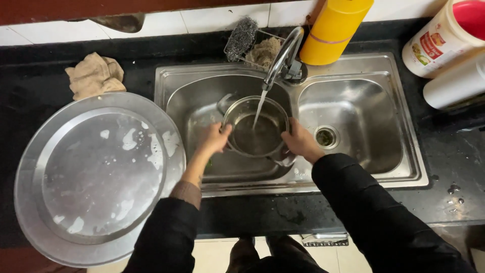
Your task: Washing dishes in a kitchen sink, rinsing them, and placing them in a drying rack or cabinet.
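A round steel pot [252, 144] sits in the left basin of a double steel sink [353, 68], under the faucet [283, 55]. A thin stream of water [258, 108] runs from the spout into the pot. My left hand [214, 137] grips the pot's left rim. My right hand [299, 141] grips its right rim. Both arms are in black sleeves.
A large round steel tray [96, 177] with soap foam lies on the black counter at left, a beige cloth [95, 75] behind it. Steel wool and a scrubber [241, 36] sit behind the faucet beside a yellow bottle [333, 28]. White containers [444, 38] stand at the far right.
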